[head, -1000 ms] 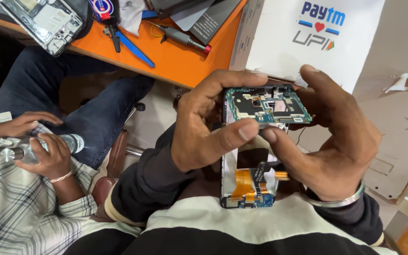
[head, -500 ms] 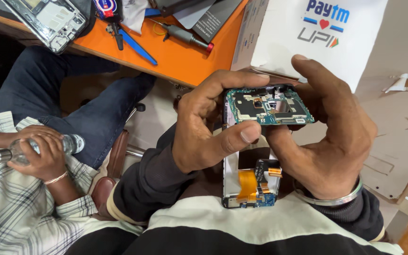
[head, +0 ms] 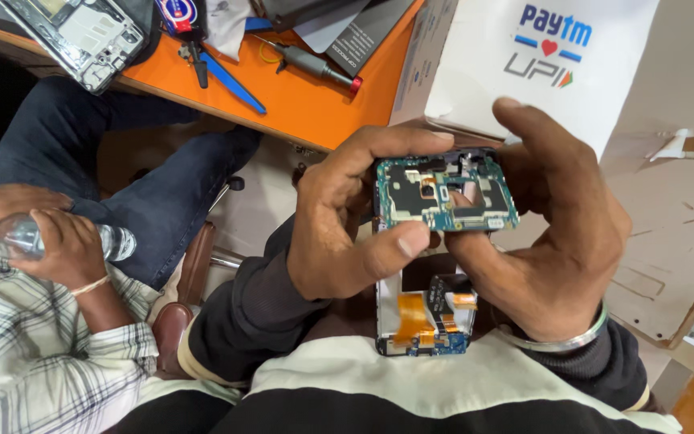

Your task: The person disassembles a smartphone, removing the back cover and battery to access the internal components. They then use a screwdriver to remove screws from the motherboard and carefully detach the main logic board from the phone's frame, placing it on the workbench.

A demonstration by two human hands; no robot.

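Head view, looking down into the lap. Both hands are holding an opened phone (head: 426, 277) at centre frame, back cover off, long axis running top to bottom. Its upper part is showing a teal-green circuit board (head: 443, 193) with metal shields, small gold contacts and a rectangular cut-out; the lower part is showing a pale silver frame, an orange flex ribbon (head: 413, 317) and a small blue board at the bottom edge, resting against the black-and-cream sweater (head: 443, 386).

The left hand (head: 347, 217) is gripping from the left of the frame, thumb pressing across the lower edge of the board, fingers curling over the top edge. The right hand (head: 556, 241) is clamping the phone from the right, thumb under the board's lower edge, forefinger arching over the top; a metal bangle (head: 560, 341) is sitting on that wrist.

Behind, at upper right, a white carton (head: 483, 72) is standing. At upper left an orange table (head: 299, 96) is carrying a blue-handled tool (head: 230, 80), a screwdriver (head: 315, 64) and another stripped phone frame (head: 82, 36).

At lower left, another person's hand (head: 62, 245) in a checked sleeve is holding a clear bottle (head: 114, 241).
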